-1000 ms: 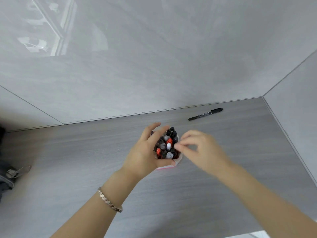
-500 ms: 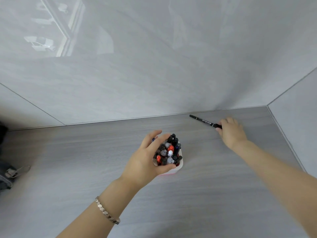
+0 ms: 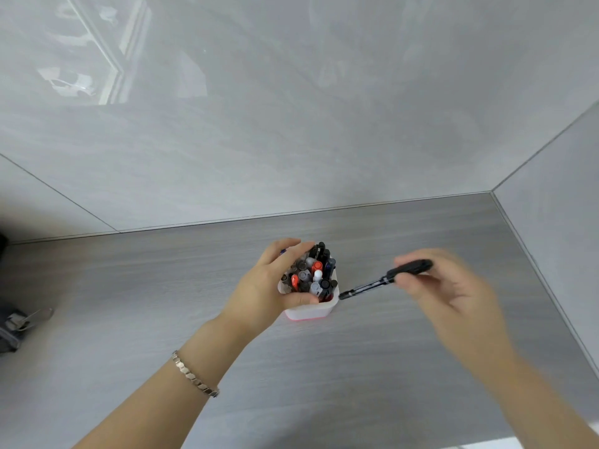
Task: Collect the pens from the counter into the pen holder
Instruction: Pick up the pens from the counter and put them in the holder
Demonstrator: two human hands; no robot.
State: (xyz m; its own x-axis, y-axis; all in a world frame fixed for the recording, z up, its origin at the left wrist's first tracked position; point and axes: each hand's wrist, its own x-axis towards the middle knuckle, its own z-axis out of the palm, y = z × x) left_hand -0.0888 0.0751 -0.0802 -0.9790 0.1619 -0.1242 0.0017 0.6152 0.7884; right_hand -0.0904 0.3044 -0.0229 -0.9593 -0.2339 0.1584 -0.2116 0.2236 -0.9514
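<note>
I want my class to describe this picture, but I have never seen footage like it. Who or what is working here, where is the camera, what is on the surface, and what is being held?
There is no machine here: a person works with two bare hands. The single picture comes from a wide-angle camera worn on the person's head, looking forward and down, so both arms reach in from the bottom edge.

The surface is a grey wood-grain counter set against glossy grey walls. On it stands a small white pen holder with a red base, crammed with black, grey, white and red pens. The left hand, with a silver bracelet on its wrist, wraps around the holder. The right hand, blurred by motion, grips a black marker pen in its fingers, its lower end close to the holder's rim. A dark object at the left edge cannot be identified.
</note>
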